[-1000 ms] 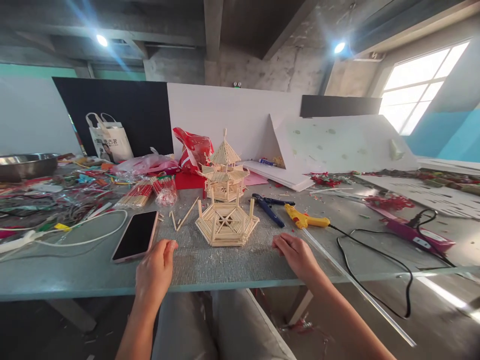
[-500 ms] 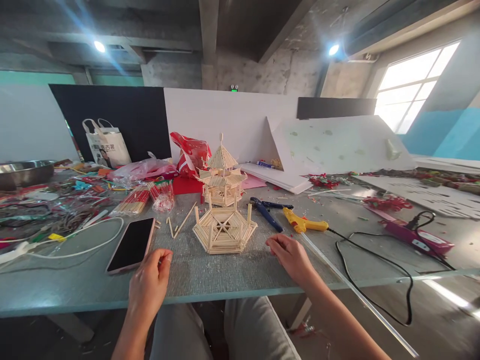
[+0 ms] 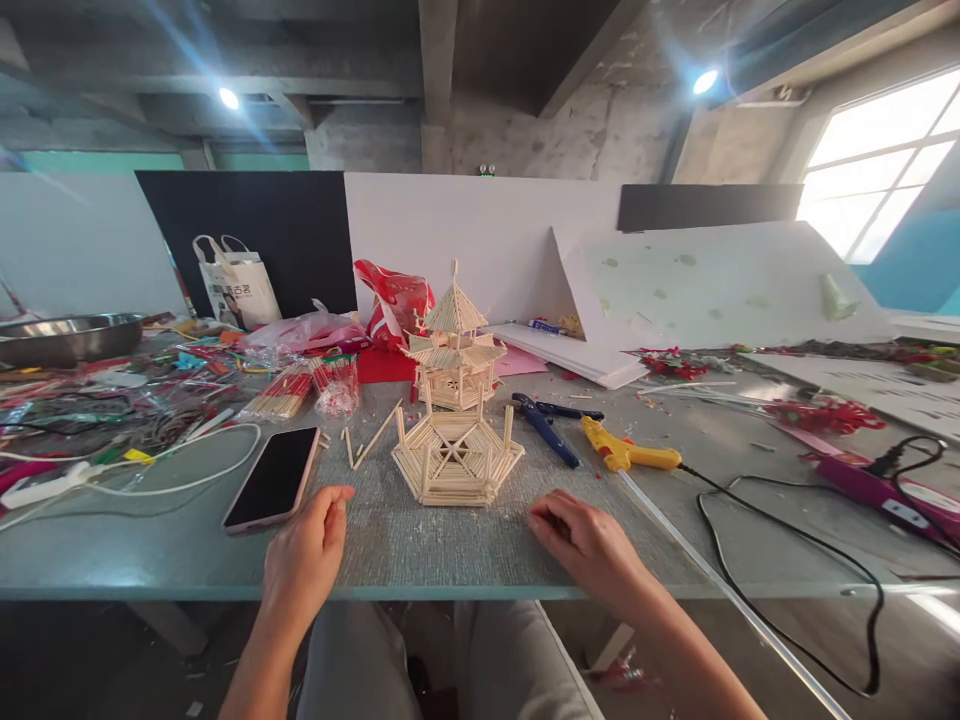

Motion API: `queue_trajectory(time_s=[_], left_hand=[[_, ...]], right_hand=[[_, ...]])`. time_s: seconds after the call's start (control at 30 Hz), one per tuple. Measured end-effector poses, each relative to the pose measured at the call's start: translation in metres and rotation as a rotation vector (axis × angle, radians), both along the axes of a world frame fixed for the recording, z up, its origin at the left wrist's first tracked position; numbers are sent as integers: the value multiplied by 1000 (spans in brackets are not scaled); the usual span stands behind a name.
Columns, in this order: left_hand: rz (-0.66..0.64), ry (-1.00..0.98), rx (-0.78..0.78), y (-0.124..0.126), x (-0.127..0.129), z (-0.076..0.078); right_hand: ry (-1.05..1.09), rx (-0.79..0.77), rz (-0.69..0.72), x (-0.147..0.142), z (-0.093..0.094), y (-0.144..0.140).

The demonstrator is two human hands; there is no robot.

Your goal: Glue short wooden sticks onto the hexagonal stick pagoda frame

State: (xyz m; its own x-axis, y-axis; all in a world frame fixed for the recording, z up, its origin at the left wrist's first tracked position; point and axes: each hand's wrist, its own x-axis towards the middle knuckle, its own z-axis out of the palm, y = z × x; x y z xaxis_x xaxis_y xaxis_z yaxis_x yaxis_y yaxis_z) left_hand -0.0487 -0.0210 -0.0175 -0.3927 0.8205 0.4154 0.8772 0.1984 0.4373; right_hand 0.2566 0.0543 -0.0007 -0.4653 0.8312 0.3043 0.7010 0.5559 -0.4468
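Observation:
My left hand (image 3: 306, 548) rests on the table's front part in a loose fist, beside a phone (image 3: 271, 478) with a dark screen. My right hand (image 3: 586, 540) lies on the other side, its fingers curled under; nothing shows in either hand. Between and beyond them stands a hexagonal base of wooden sticks (image 3: 457, 490) with short upright posts, touched by neither hand. Right behind it is a tiered stick pavilion (image 3: 454, 345) with a pointed roof. A few loose sticks (image 3: 375, 437) lie left of the base.
Blue-handled pliers (image 3: 547, 430) and a yellow glue gun (image 3: 626, 450) with a clear glue stick (image 3: 697, 555) lie to the right. A black cord runs to a purple power strip (image 3: 885, 495). Bundled red-tipped sticks (image 3: 281, 390), a white cable and clutter cover the left; a metal bowl (image 3: 71, 340) stands beyond.
The whole view has shifted, so the table things appear farther right. My right hand has drawn slightly left relative to the glue gun, its fingers curled further under. The stick structures have not moved.

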Motion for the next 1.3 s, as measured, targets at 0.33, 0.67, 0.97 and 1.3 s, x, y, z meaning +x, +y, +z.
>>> queue_trajectory(time_s=[0.33, 0.67, 0.97, 1.3], left_hand=[[-36, -5, 117, -1, -2, -9], [-60, 10, 185, 0, -4, -16], [-88, -8, 227, 2, -5, -17], [-106, -57, 250, -1, -4, -14]], right_hand=[[-44, 60, -39, -2, -5, -4], [-21, 26, -72, -3, -2, -2], [-31, 32, -107, -4, -1, -3], [-102, 12, -120, -3, -3, 2]])
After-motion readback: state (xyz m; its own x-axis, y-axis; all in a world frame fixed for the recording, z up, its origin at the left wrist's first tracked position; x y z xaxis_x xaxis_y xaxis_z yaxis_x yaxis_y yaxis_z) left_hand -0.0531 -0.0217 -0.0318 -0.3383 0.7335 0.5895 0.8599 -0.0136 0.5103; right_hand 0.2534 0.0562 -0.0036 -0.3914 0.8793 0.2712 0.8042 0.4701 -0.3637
